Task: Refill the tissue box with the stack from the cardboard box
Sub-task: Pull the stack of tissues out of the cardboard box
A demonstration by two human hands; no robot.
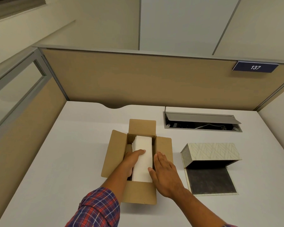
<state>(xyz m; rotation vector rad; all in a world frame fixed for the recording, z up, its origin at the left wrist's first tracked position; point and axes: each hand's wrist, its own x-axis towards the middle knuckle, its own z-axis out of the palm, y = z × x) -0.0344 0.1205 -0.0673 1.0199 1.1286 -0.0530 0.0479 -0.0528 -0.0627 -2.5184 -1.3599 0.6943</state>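
Note:
An open cardboard box (115,153) stands mid-desk with its flaps spread. A white stack of tissues (143,149) lies lengthwise inside it. My left hand (133,159) reaches into the box along the stack's left side, fingers curled over its top edge. My right hand (164,174) rests flat against the stack's right side, thumb touching the near corner, fingers straight over the right flap. The tissue box (211,152), pale with a leaf pattern, lies to the right with its dark-lined lid (210,181) hinged down flat on the desk.
A grey cable hatch (202,122) sits open in the white desk (56,169) behind the tissue box. Tan partition walls (138,79) close the desk at the back and left. A blue "137" plate (255,67) hangs at the upper right.

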